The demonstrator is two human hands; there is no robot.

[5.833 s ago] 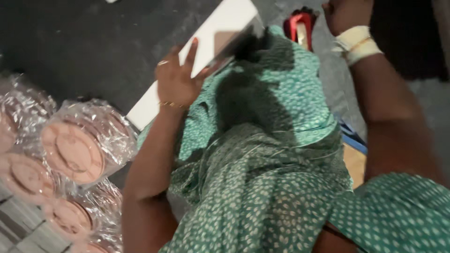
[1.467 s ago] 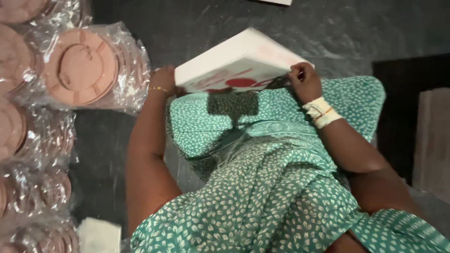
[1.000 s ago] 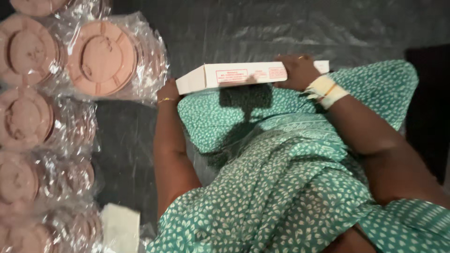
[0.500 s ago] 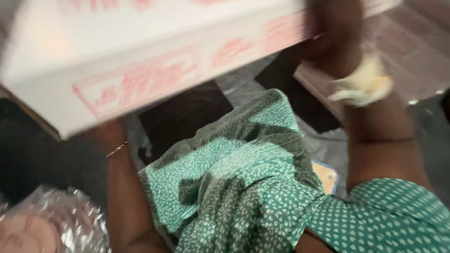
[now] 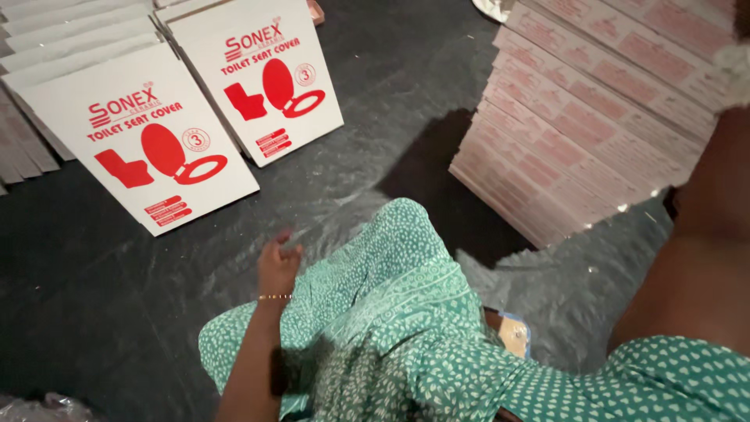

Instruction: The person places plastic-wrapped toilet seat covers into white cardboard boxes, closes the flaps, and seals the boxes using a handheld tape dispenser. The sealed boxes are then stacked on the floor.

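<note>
My left hand (image 5: pixel 277 266) hovers over my knee in the green patterned dress (image 5: pixel 391 312), fingers loosely apart, holding nothing. My right arm reaches up to the far right, toward the top of a tall stack of flat white boxes with red print (image 5: pixel 594 101). Only the wrist band and an edge of my right hand (image 5: pixel 741 23) show at the frame's corner, so its grip is hidden. Two more flat white boxes with a red seat picture lie on the floor ahead, one nearer (image 5: pixel 148 148) and one farther (image 5: pixel 262 74).
A black plastic sheet (image 5: pixel 101 297) covers the floor. Rows of further flat white boxes (image 5: pixel 47 31) overlap at the upper left. A small tan and blue object (image 5: pixel 514 334) lies by my right leg. Crinkled clear wrap shows at the bottom left corner (image 5: pixel 39 406).
I held a white box in both hands and lifted it up to the right. Now my left hand is off it and lowered. The view has swung from the wrapped pink discs to the boxes.
</note>
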